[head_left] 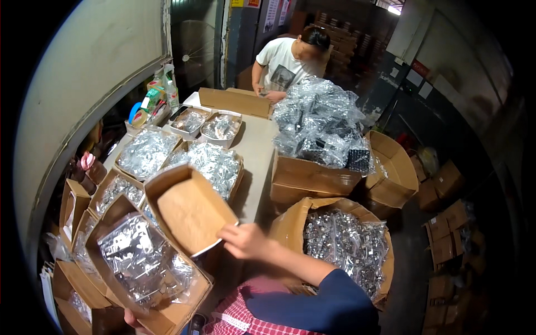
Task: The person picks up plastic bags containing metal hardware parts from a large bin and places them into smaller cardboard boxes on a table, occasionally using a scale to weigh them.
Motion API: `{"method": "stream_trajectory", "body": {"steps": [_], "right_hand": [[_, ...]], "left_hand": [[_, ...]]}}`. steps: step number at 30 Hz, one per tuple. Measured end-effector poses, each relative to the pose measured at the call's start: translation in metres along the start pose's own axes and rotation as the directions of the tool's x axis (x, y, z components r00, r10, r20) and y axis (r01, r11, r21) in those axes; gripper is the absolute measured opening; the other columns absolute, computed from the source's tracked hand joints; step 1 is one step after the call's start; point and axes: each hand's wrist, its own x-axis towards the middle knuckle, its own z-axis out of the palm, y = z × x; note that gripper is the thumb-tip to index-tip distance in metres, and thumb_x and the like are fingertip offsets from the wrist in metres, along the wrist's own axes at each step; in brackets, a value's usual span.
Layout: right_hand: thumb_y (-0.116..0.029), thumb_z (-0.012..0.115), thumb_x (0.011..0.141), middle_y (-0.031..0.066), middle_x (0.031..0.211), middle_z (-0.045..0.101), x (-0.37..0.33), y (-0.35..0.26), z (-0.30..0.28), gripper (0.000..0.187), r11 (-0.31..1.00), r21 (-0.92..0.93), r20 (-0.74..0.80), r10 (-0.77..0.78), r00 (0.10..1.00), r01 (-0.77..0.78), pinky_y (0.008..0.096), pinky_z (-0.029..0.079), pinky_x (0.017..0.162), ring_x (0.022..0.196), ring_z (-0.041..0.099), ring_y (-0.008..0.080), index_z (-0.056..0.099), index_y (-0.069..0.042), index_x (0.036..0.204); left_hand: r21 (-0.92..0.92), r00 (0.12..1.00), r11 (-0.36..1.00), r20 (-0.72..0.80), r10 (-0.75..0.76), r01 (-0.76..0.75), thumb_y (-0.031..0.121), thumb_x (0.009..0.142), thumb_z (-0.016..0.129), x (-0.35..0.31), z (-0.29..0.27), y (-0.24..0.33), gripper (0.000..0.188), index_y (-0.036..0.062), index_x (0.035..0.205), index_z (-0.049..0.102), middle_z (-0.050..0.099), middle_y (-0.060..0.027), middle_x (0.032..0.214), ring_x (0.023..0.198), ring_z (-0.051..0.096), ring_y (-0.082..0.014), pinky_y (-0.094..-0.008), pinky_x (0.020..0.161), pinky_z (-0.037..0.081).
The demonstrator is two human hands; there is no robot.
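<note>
My right hand (243, 241) grips the near right edge of a shallow cardboard box (192, 209), whose bare brown bottom shows. The box is tilted and overlaps other boxes on the table. At the lower left, a larger cardboard box (181, 312) holds clear plastic bags of shiny metal parts (137, 251). My left hand (134, 322) supports this box at its lower left edge; only a few fingers show and the rest is hidden.
Open boxes of bagged metal parts (148, 152) crowd the table (258, 151). To the right, a carton (312, 178) is heaped with bagged black parts, and a bigger carton (388, 273) holds bagged metal pieces. Across the table stands a person (290, 64). Bottles (172, 92) and tape sit far left.
</note>
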Motion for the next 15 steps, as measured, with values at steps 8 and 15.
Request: {"method": "stream_trajectory", "body": {"steps": [8,15], "right_hand": [[-0.008,0.066,0.075,0.0219,0.119,0.058,-0.010,-0.014,0.019,0.057,0.889,0.306,0.353,0.226,0.908,-0.340,0.0385,0.055,0.079,0.091,0.063,0.0386,0.048,0.004,0.128],[-0.070,0.054,0.081,0.0070,0.150,0.030,-0.018,-0.010,-0.017,0.102,-0.214,0.814,0.580,0.279,0.765,-0.539,0.0328,0.024,0.112,0.137,0.029,0.0155,0.016,-0.008,0.152]], "left_hand": [[-0.035,0.915,0.982,0.372,-0.158,0.184,0.045,0.092,0.045,0.000,0.069,-0.026,0.051,0.0059,0.123,0.053,0.061,-0.0088,0.117,0.104,0.059,-0.0223,-0.0390,0.092,0.047],[0.091,0.797,0.913,0.459,-0.393,0.398,0.046,0.087,0.050,-0.002,0.088,-0.051,0.060,0.0014,0.128,0.050,0.060,-0.0126,0.120,0.106,0.059,-0.0259,-0.0392,0.094,0.046]]}}
